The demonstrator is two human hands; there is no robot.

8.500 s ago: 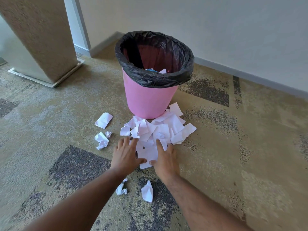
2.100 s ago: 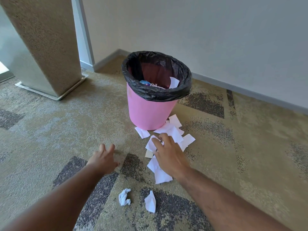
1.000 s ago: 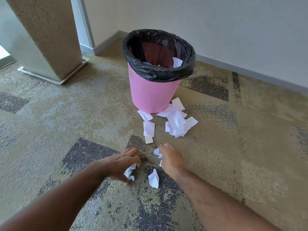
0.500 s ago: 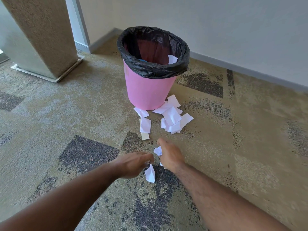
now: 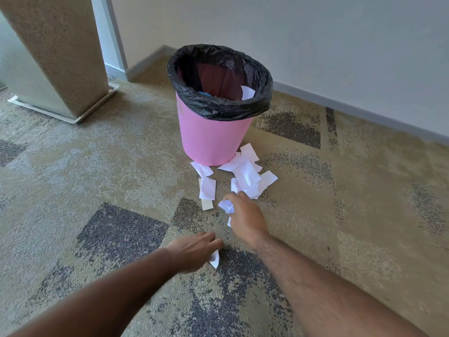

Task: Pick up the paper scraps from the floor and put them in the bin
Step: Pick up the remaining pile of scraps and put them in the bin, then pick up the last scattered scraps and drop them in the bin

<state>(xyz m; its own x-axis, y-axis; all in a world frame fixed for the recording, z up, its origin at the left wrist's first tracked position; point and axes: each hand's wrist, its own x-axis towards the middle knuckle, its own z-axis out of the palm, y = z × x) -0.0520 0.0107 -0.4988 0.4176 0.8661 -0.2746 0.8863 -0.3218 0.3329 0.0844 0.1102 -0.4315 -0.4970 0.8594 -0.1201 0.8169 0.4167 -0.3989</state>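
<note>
We see one pink bin (image 5: 209, 139) with a black liner (image 5: 218, 108), one scrap (image 5: 247, 92) showing inside. Roughly eight flat scraps (image 5: 245, 176) lie on the carpet (image 5: 352, 215) at its base. Our right hand (image 5: 244, 216) clutches a crumpled wad (image 5: 226, 206); our left hand (image 5: 192, 251) pinches a single scrap (image 5: 214, 258). Bare carpet stretches to both sides; the wall (image 5: 315, 45) runs just behind the bin.

bin (image 5: 209, 139): smooth pink plastic
liner (image 5: 218, 109): glossy, crinkled black plastic
scraps (image 5: 246, 176): white paper
carpet (image 5: 121, 234): rough pile
</note>
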